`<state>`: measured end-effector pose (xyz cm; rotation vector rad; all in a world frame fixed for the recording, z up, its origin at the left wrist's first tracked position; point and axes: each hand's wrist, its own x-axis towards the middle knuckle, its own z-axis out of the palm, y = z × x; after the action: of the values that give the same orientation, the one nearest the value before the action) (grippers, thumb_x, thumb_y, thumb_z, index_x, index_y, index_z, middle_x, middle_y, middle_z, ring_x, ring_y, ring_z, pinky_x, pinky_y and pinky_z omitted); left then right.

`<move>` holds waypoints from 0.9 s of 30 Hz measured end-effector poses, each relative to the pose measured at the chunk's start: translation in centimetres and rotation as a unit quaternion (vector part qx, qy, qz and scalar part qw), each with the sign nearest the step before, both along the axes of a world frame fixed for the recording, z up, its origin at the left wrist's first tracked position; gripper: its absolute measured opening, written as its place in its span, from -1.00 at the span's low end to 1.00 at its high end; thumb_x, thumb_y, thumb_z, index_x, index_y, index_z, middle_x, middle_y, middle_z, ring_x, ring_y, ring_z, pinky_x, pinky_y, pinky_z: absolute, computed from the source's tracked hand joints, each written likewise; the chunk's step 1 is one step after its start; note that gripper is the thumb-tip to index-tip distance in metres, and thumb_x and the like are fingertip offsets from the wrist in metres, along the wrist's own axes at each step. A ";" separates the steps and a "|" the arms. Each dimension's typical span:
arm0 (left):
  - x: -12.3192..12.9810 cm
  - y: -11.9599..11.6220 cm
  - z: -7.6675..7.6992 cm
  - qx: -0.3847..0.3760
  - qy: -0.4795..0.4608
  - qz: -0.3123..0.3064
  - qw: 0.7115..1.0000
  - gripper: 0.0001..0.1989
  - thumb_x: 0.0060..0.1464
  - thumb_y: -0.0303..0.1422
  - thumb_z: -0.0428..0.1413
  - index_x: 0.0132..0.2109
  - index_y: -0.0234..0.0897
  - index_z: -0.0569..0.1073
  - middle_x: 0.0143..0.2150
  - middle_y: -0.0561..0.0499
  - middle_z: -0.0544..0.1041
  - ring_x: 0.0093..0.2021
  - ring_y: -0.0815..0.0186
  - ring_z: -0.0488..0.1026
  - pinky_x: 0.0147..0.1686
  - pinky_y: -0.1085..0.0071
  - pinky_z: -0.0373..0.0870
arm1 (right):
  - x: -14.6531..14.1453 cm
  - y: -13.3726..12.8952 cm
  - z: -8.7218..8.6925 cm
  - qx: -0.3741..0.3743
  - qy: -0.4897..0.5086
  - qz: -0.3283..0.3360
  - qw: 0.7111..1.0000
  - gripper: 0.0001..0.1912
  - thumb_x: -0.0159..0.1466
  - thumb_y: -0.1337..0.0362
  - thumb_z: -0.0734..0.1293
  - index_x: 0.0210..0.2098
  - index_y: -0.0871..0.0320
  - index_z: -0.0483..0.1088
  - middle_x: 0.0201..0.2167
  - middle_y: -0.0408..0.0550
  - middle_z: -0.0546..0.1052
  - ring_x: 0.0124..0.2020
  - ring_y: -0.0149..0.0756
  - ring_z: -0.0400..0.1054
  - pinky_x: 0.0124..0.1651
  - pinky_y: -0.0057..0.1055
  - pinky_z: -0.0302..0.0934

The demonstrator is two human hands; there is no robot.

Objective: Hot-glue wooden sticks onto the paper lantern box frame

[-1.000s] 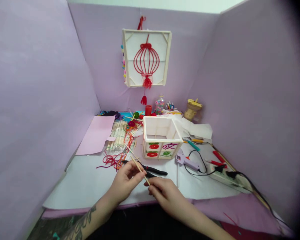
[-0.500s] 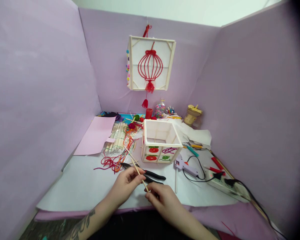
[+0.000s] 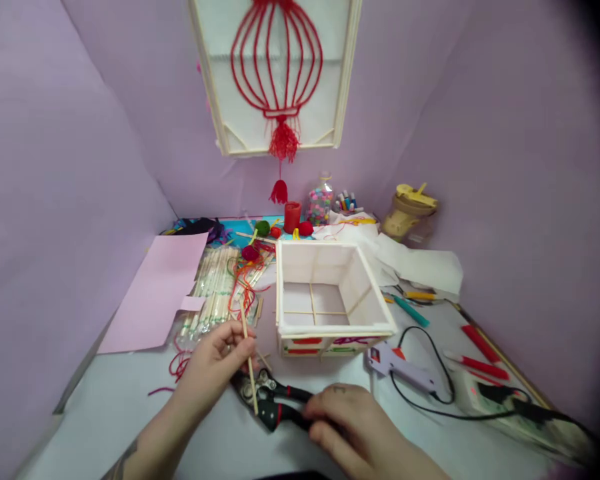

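Note:
My left hand [image 3: 226, 360] is closed, pinching a thin wooden stick [image 3: 250, 373] between thumb and fingers. The stick leans steeply, its lower end in front of the black pruning shears [image 3: 287, 412]. On the handle ends of the shears, my right hand [image 3: 353, 427] has its fingers curled; the grip itself is partly hidden. Just beyond both hands stands an open white box frame [image 3: 337, 330] of sticks and paper, with red, green and purple designs on its front and crossed sticks at its base.
A lantern panel [image 3: 300, 133] with a red yarn design hangs above. Bundled sticks [image 3: 215, 283], pink paper [image 3: 153, 293] and red yarn [image 3: 180, 363] lie left. Right are a glue gun [image 3: 405, 373] with its cable, a power strip [image 3: 520, 413] and a teal tool [image 3: 413, 311].
My right hand has let go of the stick and moved right and down onto the shears' handles. My left hand keeps the stick, now more upright. The view has tilted down and closer.

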<state>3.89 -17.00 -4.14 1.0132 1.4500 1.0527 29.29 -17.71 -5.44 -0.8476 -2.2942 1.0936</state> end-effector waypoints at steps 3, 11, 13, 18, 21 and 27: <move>-0.2 0.0 -1.6 -0.021 0.013 -0.017 1.000 -0.55 -0.05 0.04 0.26 -0.29 -0.27 0.43 -0.59 0.11 0.45 -0.58 0.37 0.44 -0.56 0.51 0.31 | -0.9 0.7 -1.9 0.067 0.058 0.034 0.996 -0.58 0.43 0.07 0.11 -0.29 0.16 0.48 -0.51 -0.09 0.54 -0.48 -0.39 0.39 -0.38 -0.49 0.18; -1.3 -0.3 -1.6 -0.053 0.065 -0.093 0.992 -0.48 0.10 0.11 0.10 -0.53 -0.23 0.31 -0.69 0.10 0.41 -0.67 0.40 0.35 -0.59 0.51 0.29 | -1.5 2.3 -4.7 0.166 0.135 0.024 0.977 -0.43 0.50 0.04 -0.04 -0.43 0.14 0.39 -0.72 -0.25 0.31 -0.67 -0.49 0.12 -0.54 -0.51 0.04; -1.2 -0.1 -1.2 -0.030 0.101 -0.106 0.989 -0.48 0.13 0.08 0.08 -0.56 -0.23 0.31 -0.70 0.09 0.40 -0.65 0.39 0.35 -0.58 0.51 0.30 | -1.5 2.4 -4.7 0.173 0.128 0.019 0.977 -0.44 0.50 0.05 -0.04 -0.43 0.14 0.38 -0.72 -0.25 0.30 -0.67 -0.48 0.11 -0.54 -0.51 0.04; -1.3 -0.1 -1.0 0.007 0.148 -0.114 0.982 -0.53 0.18 -0.04 0.05 -0.58 -0.24 0.32 -0.68 0.08 0.40 -0.64 0.39 0.34 -0.59 0.52 0.28 | -1.4 2.1 -3.6 0.140 0.091 0.032 0.985 -0.44 0.49 0.05 -0.04 -0.39 0.16 0.41 -0.65 -0.17 0.38 -0.61 -0.44 0.21 -0.49 -0.47 0.09; -2.0 -0.1 -1.0 0.006 0.158 -0.104 0.982 -0.59 0.20 -0.10 0.04 -0.53 -0.24 0.34 -0.66 0.10 0.39 -0.65 0.42 0.30 -0.62 0.53 0.24 | -1.1 1.6 -2.5 0.095 0.053 0.031 0.994 -0.54 0.46 0.12 0.03 -0.34 0.16 0.44 -0.59 -0.11 0.44 -0.54 -0.38 0.29 -0.42 -0.43 0.13; -4.3 0.3 -0.8 -0.017 0.160 -0.067 0.985 -0.71 0.07 -0.17 0.11 -0.15 -0.27 0.47 -0.48 0.07 0.49 -0.57 0.38 0.39 -0.59 0.49 0.31 | -0.3 1.5 -2.1 0.036 0.016 0.041 0.998 -0.79 0.36 0.29 0.19 -0.34 0.14 0.42 -0.50 -0.11 0.50 -0.46 -0.39 0.36 -0.36 -0.46 0.16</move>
<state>-0.42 -16.70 -4.92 1.2798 1.6232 0.7914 28.97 -16.22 -7.55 -0.7105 -2.3448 1.0444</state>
